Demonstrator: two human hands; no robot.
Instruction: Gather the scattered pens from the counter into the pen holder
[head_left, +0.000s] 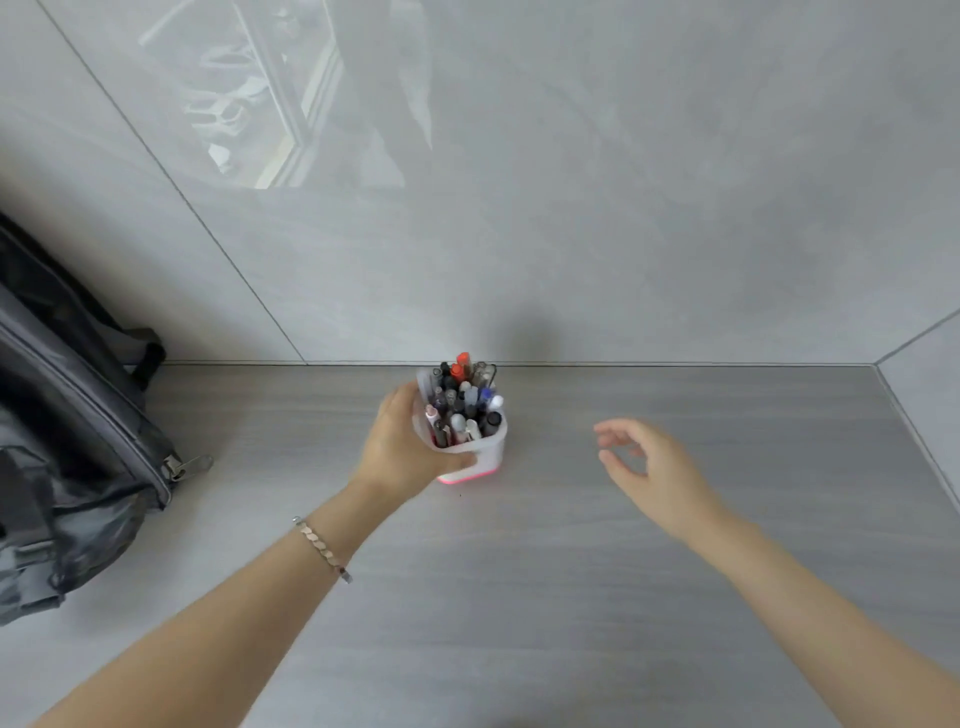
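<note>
The pen holder (475, 449) stands upright on the grey surface (545, 571) near the back wall (623, 208), packed with pens (464, 402) — caps and ends only, their barrels hidden inside the cloudy white wall. The left hand (402, 447) wraps the holder from its 9 o'clock side, grip clamped on it, fingertips behind it out of sight. At 3 o'clock of the holder, well apart, the right hand (652, 467) hovers blurred, grip apart and empty. A grey bag (67, 441) at far 9 o'clock is cut off by the frame edge — a bracelet (322, 548) circles the left wrist.
</note>
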